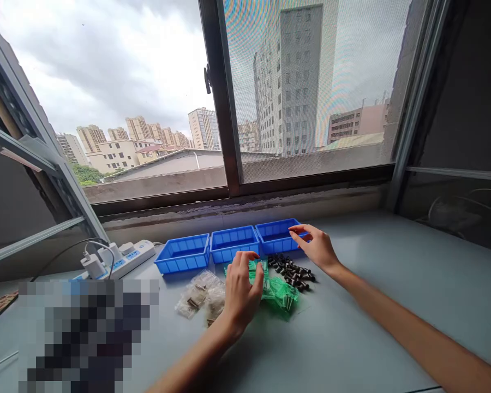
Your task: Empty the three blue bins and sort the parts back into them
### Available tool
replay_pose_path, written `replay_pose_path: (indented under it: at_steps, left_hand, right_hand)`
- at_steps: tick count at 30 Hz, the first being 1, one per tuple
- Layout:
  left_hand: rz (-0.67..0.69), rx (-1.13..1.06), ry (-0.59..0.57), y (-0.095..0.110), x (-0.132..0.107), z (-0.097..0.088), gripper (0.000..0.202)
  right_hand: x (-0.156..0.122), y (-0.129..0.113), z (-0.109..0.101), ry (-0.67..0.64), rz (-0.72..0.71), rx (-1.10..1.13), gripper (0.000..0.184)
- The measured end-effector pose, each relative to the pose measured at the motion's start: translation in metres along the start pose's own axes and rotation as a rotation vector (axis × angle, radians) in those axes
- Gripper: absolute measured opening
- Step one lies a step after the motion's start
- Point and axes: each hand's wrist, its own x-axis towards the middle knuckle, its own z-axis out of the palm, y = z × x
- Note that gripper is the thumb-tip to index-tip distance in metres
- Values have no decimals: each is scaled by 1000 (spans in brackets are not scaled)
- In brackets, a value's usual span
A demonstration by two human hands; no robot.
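Observation:
My right hand hovers over the right-hand blue bin, thumb and fingertips slightly apart, with nothing visible between them. Below it lies a loose pile of dark bolts. My left hand is held above the small bags in the middle, fingers curved and spread, apparently holding nothing. Under and beside it are green plastic bags with metal screws showing inside. To its left lie clear plastic bags holding small metal pieces, partly hidden by the hand.
Two more blue bins, the middle one and the left one, stand in the same row. A white power strip with plugs and cables lies at the left. Behind the table is a window; a blurred patch covers the lower left.

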Motion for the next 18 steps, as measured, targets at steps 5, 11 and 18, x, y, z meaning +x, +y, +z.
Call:
replay_pose_path:
  at_steps: [5,11,18]
  left_hand:
    - [24,22,6,0,-1,1,15]
    - [52,36,10,-3,-1,4,14]
    - [168,50,-23,-5,-2,3,13]
  right_hand:
    - [0,1,1,-24,37,6,29]
    - [0,0,3,-155,21,91,37]
    - [-5,-27,-19,-558,-179,-333,22]
